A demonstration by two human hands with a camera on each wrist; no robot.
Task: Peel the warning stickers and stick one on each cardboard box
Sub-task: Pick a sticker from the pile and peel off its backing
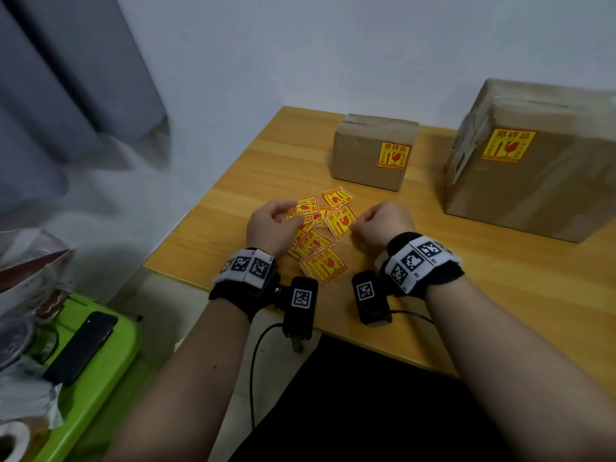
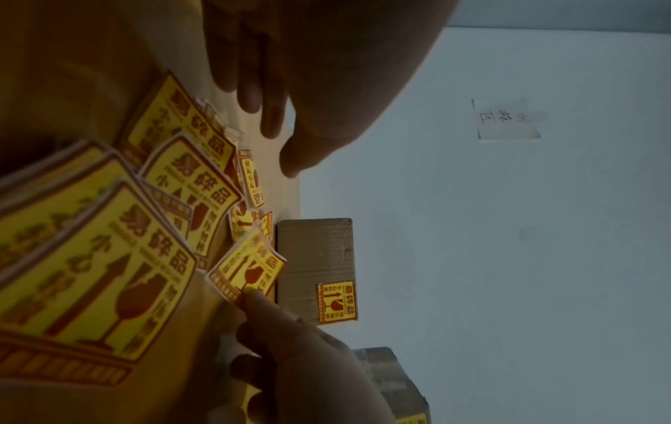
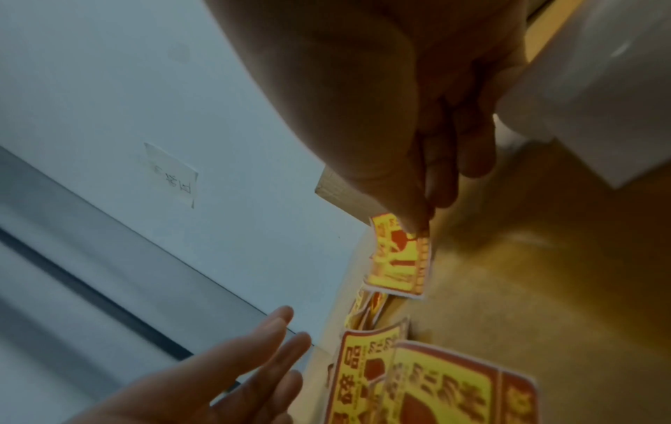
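A loose pile of yellow and red warning stickers (image 1: 316, 248) lies on the wooden table (image 1: 500, 295) between my hands. My right hand (image 1: 358, 225) pinches one sticker (image 1: 340, 221) by its edge between thumb and finger, lifted off the pile; the pinch (image 3: 421, 221) on this sticker (image 3: 399, 258) shows in the right wrist view. My left hand (image 1: 283, 211) hovers over the pile's left side with relaxed fingers (image 2: 268, 114), holding nothing. The small cardboard box (image 1: 360, 155) carries a sticker (image 1: 394, 156). The large box (image 1: 550, 195) also carries one (image 1: 508, 145).
A green bin (image 1: 110, 355) with a black phone (image 1: 81, 348) on it stands low at the left, beside a tape roll (image 1: 13, 441). A grey curtain (image 1: 66, 78) hangs at the left. A paper note (image 2: 508, 119) is stuck on the wall behind the table.
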